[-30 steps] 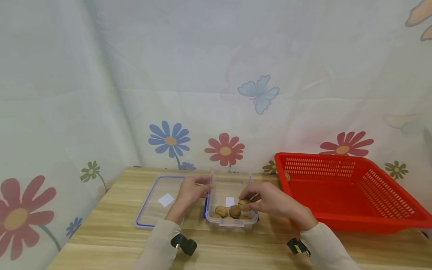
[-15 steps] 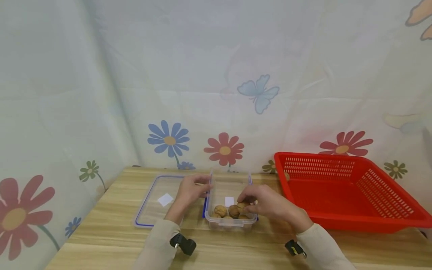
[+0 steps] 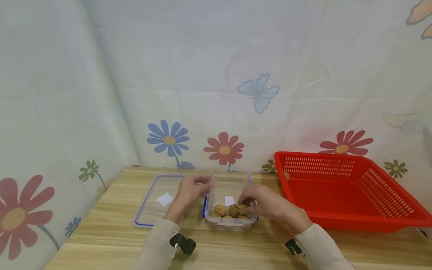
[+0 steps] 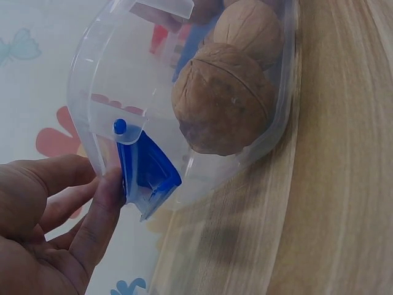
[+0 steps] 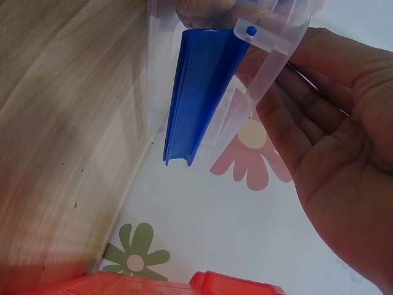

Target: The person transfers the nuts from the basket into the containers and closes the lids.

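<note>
A clear plastic food container (image 3: 231, 222) with blue side latches stands on the table, several walnuts (image 3: 220, 210) gathered at its near end. My left hand (image 3: 189, 190) pinches its left rim between thumb and fingers, right beside a blue latch (image 4: 146, 169) that hangs down. Over the right rim reaches my right hand (image 3: 268, 202), whose fingertips are inside and hold a walnut (image 3: 243, 206) among the others. From the right wrist, the other blue latch (image 5: 206, 86) hangs beside the right hand (image 5: 344, 129), and the wall partly hides the fingertips.
Left of the container lies its clear lid (image 3: 152, 210) with a blue seal and a white label (image 3: 165, 199). A large red basket (image 3: 351, 222) stands at the right, with one walnut (image 3: 287, 176) at its left wall. A flower-printed curtain (image 3: 189, 93) hangs behind the table.
My right hand has lowered the walnut slightly to the pile at the container's near right corner. My left hand keeps its grip on the rim.
</note>
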Available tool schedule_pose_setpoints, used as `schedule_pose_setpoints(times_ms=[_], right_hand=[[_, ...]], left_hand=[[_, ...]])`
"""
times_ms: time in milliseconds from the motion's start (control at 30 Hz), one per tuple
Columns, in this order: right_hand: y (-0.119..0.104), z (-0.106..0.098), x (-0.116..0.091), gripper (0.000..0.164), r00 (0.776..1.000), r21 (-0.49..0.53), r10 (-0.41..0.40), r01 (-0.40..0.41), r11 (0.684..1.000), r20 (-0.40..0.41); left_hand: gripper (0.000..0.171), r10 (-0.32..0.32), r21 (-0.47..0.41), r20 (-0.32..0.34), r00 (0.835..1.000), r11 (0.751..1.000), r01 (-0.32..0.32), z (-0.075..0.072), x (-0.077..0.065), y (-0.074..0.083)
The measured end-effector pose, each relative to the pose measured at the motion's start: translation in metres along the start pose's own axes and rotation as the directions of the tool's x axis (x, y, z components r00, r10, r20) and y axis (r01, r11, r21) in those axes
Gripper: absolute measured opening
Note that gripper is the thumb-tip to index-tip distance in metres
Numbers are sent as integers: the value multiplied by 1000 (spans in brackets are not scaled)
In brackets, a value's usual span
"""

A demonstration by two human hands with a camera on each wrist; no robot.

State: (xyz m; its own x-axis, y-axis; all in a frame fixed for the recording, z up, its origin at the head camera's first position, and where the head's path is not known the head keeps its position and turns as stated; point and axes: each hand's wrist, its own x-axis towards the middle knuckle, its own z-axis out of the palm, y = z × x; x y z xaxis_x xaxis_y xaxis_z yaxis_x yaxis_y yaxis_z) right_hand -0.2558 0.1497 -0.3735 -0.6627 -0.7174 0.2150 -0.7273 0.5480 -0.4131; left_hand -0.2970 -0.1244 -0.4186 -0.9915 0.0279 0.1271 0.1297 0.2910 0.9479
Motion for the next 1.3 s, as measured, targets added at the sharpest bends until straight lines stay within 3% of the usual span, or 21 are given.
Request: schedule_pose_setpoints(times_ms=[667, 1033, 1300], right_hand=[[-3, -11, -3, 20, 995, 100, 99, -99, 990, 1], [-13, -37, -14, 26, 979, 126, 184, -173, 977, -83], [-20, -66, -17, 29, 980, 120, 169, -155, 981, -109]], left_hand=[[32, 8, -3, 6, 1000, 1000, -8, -1, -1, 1], [31, 5, 1, 11, 1000, 1000, -5, 0, -3, 0], [30, 8, 9, 8, 1000, 1000, -8, -1, -3, 2]])
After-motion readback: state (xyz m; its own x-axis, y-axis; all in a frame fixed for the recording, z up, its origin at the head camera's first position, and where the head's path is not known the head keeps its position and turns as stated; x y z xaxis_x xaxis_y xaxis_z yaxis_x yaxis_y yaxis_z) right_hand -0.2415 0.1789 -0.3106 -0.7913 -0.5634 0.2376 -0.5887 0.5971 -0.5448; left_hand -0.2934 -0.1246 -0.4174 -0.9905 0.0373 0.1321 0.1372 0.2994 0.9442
